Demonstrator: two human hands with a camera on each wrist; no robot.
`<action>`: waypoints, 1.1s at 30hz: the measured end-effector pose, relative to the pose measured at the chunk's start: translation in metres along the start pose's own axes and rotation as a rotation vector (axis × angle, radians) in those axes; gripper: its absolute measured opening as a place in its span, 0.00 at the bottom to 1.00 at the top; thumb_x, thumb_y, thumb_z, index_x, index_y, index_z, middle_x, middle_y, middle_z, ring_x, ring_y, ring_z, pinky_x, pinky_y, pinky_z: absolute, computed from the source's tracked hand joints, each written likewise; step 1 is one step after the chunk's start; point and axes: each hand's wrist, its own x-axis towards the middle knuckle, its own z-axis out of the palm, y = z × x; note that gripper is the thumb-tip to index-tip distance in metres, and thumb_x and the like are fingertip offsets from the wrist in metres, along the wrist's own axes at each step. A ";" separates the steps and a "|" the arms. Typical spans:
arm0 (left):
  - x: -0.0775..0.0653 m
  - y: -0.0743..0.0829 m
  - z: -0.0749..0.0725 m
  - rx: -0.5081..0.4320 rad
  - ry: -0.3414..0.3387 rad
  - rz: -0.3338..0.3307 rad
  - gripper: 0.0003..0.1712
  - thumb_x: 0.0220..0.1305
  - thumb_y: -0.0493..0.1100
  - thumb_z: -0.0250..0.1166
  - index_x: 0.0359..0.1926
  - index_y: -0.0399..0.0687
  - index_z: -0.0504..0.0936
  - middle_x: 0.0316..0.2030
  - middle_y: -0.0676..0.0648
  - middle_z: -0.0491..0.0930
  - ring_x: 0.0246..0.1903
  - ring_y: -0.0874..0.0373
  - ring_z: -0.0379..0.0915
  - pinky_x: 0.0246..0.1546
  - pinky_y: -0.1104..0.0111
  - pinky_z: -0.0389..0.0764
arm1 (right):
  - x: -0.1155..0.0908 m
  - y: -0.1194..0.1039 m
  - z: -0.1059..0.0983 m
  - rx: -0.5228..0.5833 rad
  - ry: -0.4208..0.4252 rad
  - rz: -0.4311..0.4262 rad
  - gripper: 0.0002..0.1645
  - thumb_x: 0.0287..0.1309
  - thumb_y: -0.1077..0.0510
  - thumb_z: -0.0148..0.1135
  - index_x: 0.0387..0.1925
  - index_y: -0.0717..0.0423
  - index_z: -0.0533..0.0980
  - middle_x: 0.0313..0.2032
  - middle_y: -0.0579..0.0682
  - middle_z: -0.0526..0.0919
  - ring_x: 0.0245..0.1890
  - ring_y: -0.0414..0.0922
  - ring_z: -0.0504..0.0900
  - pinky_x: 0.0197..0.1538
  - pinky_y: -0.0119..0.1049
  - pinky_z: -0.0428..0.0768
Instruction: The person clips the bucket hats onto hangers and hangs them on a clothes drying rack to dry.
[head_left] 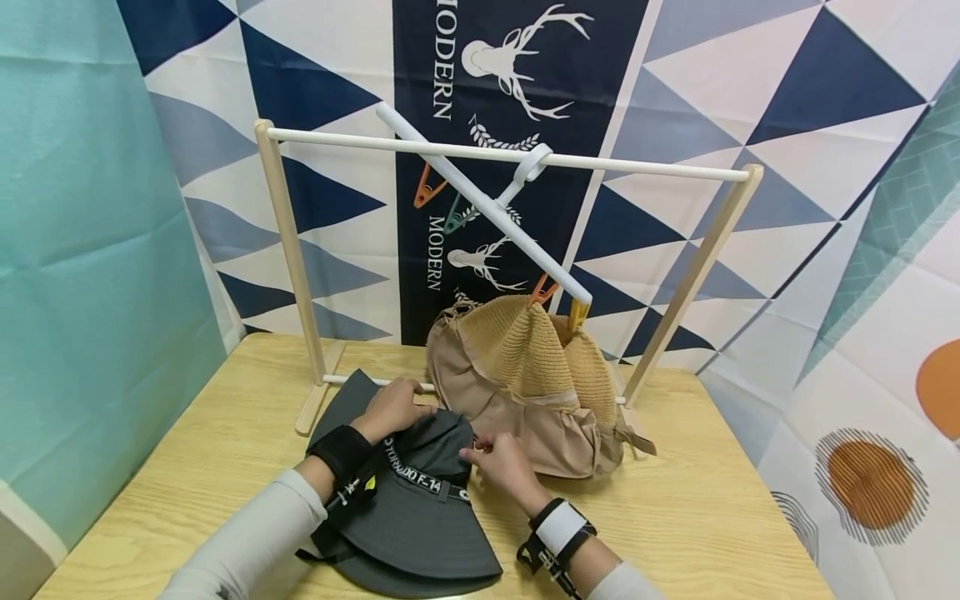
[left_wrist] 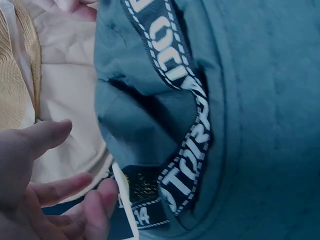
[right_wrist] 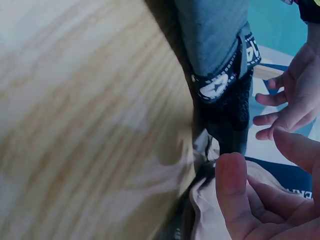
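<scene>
A dark grey bucket hat [head_left: 420, 525] with a lettered band lies folded on the table. Over its crown is my left hand [head_left: 393, 408]; in the left wrist view its fingers [left_wrist: 55, 192] are loosely bent and hold nothing. Beside the crown's right side is my right hand [head_left: 510, 471]. Its thumb [right_wrist: 231, 175] stands apart from the forefinger in the right wrist view, with no cloth between them. Behind both hands, a beige hat with a woven straw part [head_left: 510, 400] hangs by an orange clip [head_left: 543, 290] and a yellow clip [head_left: 577, 315] from a tilted white hanger [head_left: 487, 204].
The hanger hooks over the white bar [head_left: 637, 167] of a wooden rack [head_left: 292, 250] at the table's back. An orange clip [head_left: 429, 185] and a green clip [head_left: 453, 217] hang on the hanger's raised side. Patterned cloth [head_left: 330, 192] covers the wall behind.
</scene>
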 end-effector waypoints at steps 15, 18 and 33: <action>-0.003 -0.017 0.010 0.006 -0.174 0.011 0.36 0.56 0.51 0.73 0.60 0.36 0.75 0.52 0.37 0.80 0.48 0.43 0.79 0.49 0.55 0.78 | 0.001 0.005 0.016 0.031 -0.005 0.056 0.12 0.53 0.57 0.72 0.26 0.64 0.82 0.13 0.55 0.81 0.10 0.35 0.72 0.17 0.31 0.71; -0.003 -0.017 0.010 0.009 -0.217 -0.003 0.38 0.56 0.51 0.73 0.62 0.37 0.72 0.54 0.36 0.79 0.51 0.42 0.77 0.52 0.53 0.77 | 0.003 0.005 0.018 0.046 -0.011 0.080 0.11 0.52 0.58 0.72 0.26 0.64 0.82 0.11 0.52 0.79 0.09 0.35 0.72 0.16 0.31 0.72; 0.001 -0.017 0.014 0.061 -0.264 -0.012 0.33 0.49 0.43 0.78 0.55 0.37 0.77 0.50 0.38 0.80 0.49 0.43 0.77 0.50 0.53 0.78 | 0.014 0.009 0.023 0.011 -0.087 0.108 0.24 0.47 0.59 0.76 0.08 0.53 0.69 0.06 0.44 0.73 0.06 0.35 0.71 0.15 0.30 0.71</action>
